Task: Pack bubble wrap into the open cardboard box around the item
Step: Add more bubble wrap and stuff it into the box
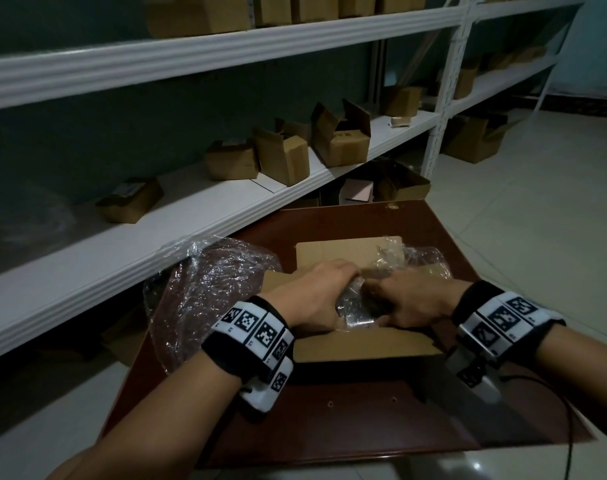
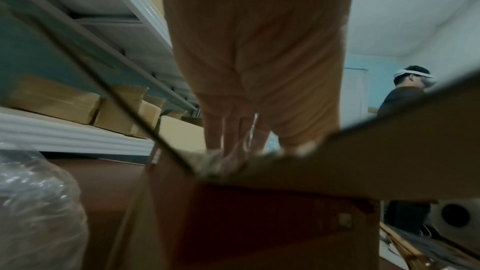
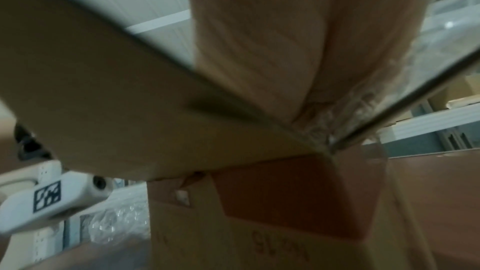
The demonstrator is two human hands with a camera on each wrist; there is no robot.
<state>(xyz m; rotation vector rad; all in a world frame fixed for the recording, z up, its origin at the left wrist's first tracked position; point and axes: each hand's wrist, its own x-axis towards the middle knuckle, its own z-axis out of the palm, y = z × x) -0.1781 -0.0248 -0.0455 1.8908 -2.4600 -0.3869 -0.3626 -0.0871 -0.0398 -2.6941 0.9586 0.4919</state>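
Observation:
An open cardboard box (image 1: 364,346) stands on a dark red-brown table (image 1: 330,427) with its flaps spread. Both hands reach into it from the near side. My left hand (image 1: 312,292) goes down with straight fingers (image 2: 226,130) that press on a clear wad of bubble wrap (image 1: 354,308). My right hand (image 1: 416,299) pushes on the same wad from the right. Its fingers are hidden inside the box, behind a flap (image 3: 130,100) in the right wrist view. More wrap (image 3: 350,110) lies beside its palm (image 3: 285,38). The item under the wrap cannot be made out.
A big clear bag of bubble wrap (image 1: 212,289) sits on the table left of the box. White shelving (image 1: 156,244) with several small cardboard boxes (image 1: 284,157) runs along the left and back. Pale floor tiles lie to the right. Another person (image 2: 405,100) stands far off.

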